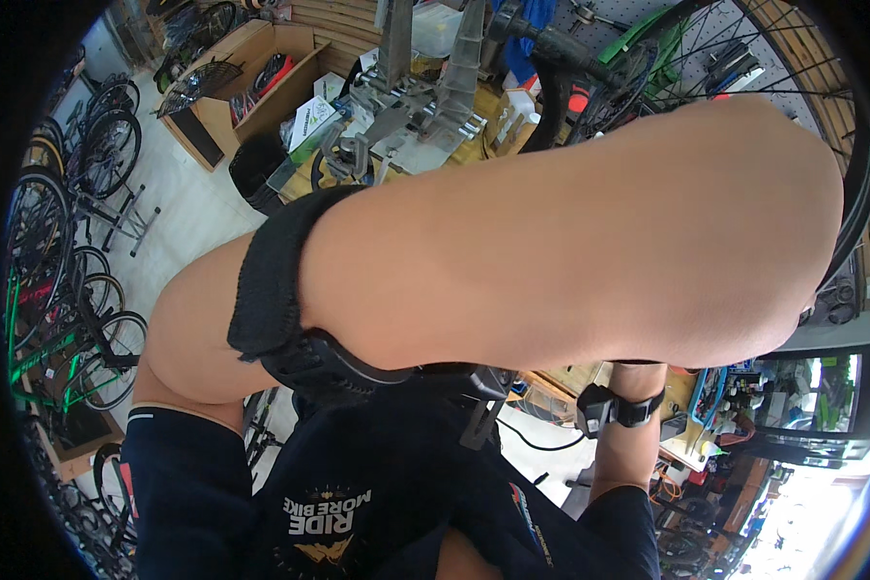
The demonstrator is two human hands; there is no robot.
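My left hand (570, 242) and wrist stretch across the middle of the view, very close to the lens. A wide black strap (275, 275) with a black device under it wraps the left wrist. The left fingers are turned away and hidden, so what they touch does not show. My right forearm (623, 459) rises at the lower right, wearing a black wrist strap with a small device (597, 410). Beyond that strap, my right hand disappears behind the left one. The dark printed shirt (377, 464) on my body fills the lower middle.
Behind my hand, a metal wheel truing stand (459, 72) stands on a cluttered wooden workbench (488, 145). A spoked bicycle wheel (865, 174) curves along the right. An open wooden box (271, 106) sits at the upper left. Several bicycles (111, 145) line the left side of the pale floor (188, 208).
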